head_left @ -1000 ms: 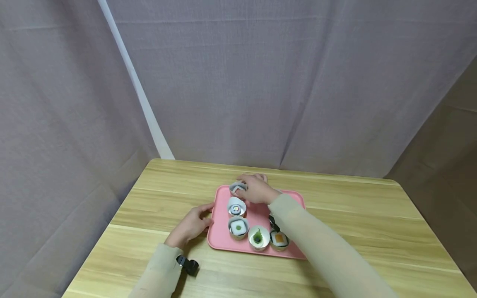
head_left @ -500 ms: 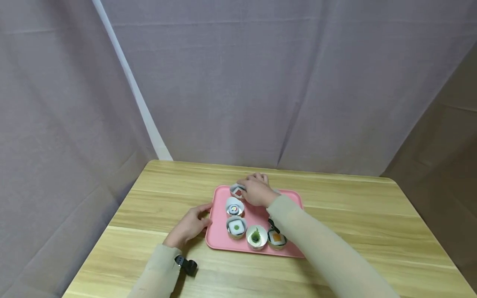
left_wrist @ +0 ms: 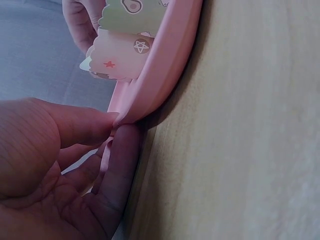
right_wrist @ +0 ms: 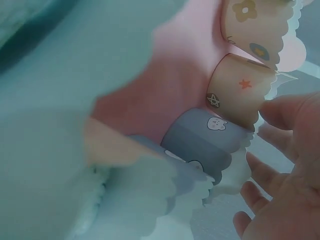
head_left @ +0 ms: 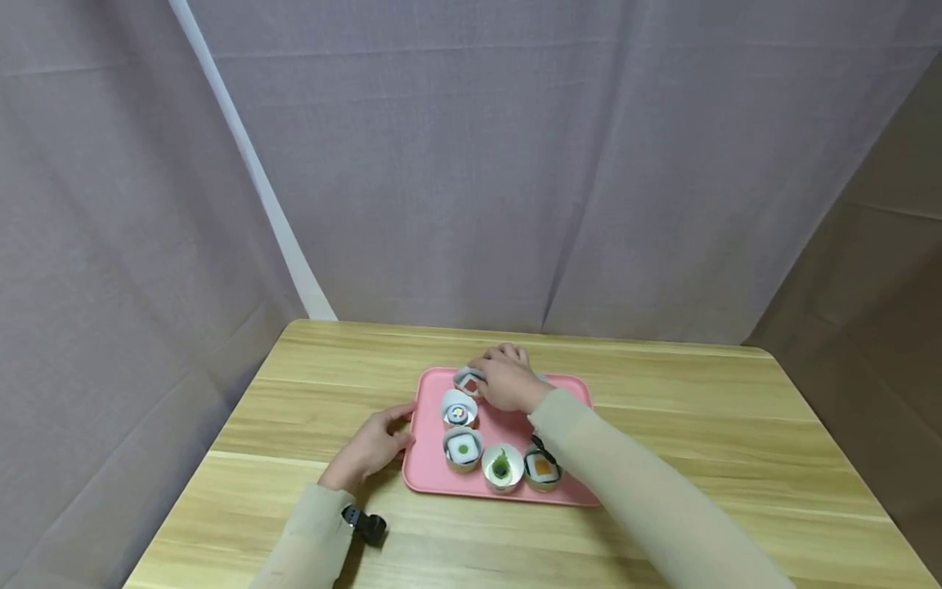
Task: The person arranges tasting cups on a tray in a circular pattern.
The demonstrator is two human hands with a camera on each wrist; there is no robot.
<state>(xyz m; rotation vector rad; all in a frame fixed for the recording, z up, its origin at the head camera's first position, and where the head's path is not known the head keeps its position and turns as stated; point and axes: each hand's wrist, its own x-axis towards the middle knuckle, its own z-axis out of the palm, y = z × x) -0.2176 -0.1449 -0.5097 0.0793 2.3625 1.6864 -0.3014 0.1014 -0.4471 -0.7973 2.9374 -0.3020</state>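
Observation:
In the head view my left hand (head_left: 371, 446) is at the left rim of a pink tray (head_left: 423, 470). The left wrist view shows thumb and finger pinching that rim. My right hand (head_left: 504, 380) is over the tray's far side, beside a paper cup (head_left: 456, 373) with a red-topped sushi piece (head_left: 469, 384) in it. In the right wrist view its thumb (right_wrist: 277, 110) is right at the rim of a beige cup (right_wrist: 240, 90), the other fingers loosely extended and nothing seen between them. A cup with a round sushi roll (head_left: 458, 413) stands just nearer.
Along the tray's near side stand cups with a green-dotted white piece (head_left: 463, 449), a leafy green piece (head_left: 501, 466) and an orange-topped piece (head_left: 542, 469). Another cup (head_left: 542, 377) shows partly behind the right hand. Grey curtains (head_left: 441, 164) surround the wooden table (head_left: 677, 425).
The right fingers have drawn back a little from over the far left cup, so its red-topped sushi piece shows more. The left hand stays at the tray rim. The whole view has shifted slightly.

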